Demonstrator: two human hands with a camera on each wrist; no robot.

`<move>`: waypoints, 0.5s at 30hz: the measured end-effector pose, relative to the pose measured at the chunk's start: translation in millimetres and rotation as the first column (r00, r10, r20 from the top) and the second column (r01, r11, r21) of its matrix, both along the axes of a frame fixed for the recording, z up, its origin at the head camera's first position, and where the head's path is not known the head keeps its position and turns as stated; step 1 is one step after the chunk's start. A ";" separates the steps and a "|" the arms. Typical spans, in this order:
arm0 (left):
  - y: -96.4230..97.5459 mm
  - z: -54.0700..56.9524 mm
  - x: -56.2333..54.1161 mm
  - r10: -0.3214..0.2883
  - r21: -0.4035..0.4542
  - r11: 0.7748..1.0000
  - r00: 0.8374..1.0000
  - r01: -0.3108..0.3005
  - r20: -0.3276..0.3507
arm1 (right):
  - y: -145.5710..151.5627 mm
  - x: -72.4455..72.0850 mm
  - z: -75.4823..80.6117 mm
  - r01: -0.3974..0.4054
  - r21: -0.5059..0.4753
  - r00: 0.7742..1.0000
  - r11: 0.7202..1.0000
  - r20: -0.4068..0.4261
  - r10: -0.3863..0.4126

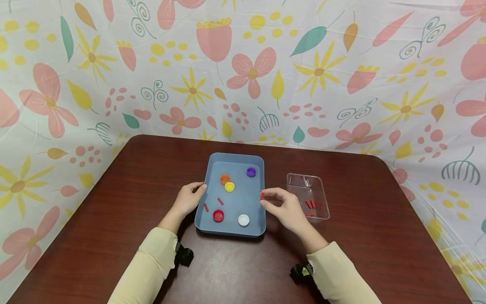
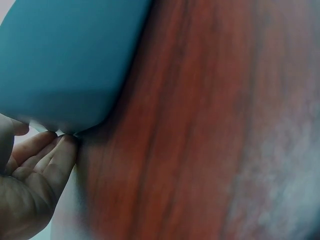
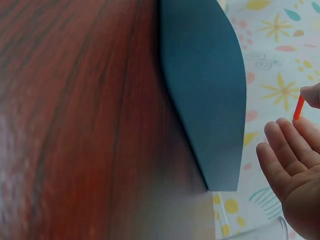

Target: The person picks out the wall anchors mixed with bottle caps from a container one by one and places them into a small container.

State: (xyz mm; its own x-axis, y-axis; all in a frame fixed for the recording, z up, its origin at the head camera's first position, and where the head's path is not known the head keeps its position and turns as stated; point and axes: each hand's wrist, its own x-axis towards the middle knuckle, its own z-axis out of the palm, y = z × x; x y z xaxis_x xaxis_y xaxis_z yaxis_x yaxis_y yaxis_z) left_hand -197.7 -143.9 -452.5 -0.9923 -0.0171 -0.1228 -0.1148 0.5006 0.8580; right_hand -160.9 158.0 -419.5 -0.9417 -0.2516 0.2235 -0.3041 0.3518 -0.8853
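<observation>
A blue-grey tray (image 1: 237, 202) lies on the table. My left hand (image 1: 188, 197) holds its left rim, the thumb over the edge and the fingers against the outer wall (image 2: 60, 107). Above the tray's right rim, my right hand (image 1: 282, 207) pinches a small red stick (image 3: 299, 107) between thumb and forefinger, the other fingers spread loosely. Inside the tray, two red sticks (image 1: 220, 201) lie near a red round cap (image 1: 218, 215). A white cap (image 1: 244, 220), a yellow cap (image 1: 229, 187), an orange cap (image 1: 225, 179) and a purple cap (image 1: 251, 172) sit there too.
To the right of the tray stands a clear plastic box (image 1: 322, 194) holding several red sticks (image 1: 310, 204). Both stand on a dark brown wooden table (image 1: 235, 270). A flower-patterned cloth (image 1: 250, 114) hangs behind the table's far edge.
</observation>
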 end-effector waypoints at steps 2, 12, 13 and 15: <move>0.0 0.2 0.1 0.000 -0.004 1.000 1.000 0.000 -0.002 | 3.6 0.5 1.2 0.014 -0.003 1.000 1.000 0.001 -0.014; 0.6 0.5 0.6 -0.002 -0.010 1.000 1.000 0.002 -0.009 | 16.8 10.6 23.9 0.044 -0.043 0.999 0.998 -0.027 -0.045; 0.6 0.9 0.7 -0.002 -0.009 1.000 1.000 0.002 -0.008 | 17.4 12.7 28.4 0.050 -0.040 0.999 0.998 -0.016 -0.050; 0.6 1.8 1.1 -0.004 -0.009 1.000 1.000 0.004 -0.007 | 19.5 15.7 34.7 0.063 -0.033 0.998 0.997 0.008 -0.063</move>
State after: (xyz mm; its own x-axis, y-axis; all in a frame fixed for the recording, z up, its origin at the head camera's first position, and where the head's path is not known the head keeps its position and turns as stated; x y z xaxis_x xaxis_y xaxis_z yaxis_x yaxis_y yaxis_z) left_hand -196.6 -143.3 -450.7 -0.9932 -0.0146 -0.1157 -0.1070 0.5086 0.8543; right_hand -145.3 177.5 -384.8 -0.9569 -0.1844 0.2243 -0.2763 0.3407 -0.8987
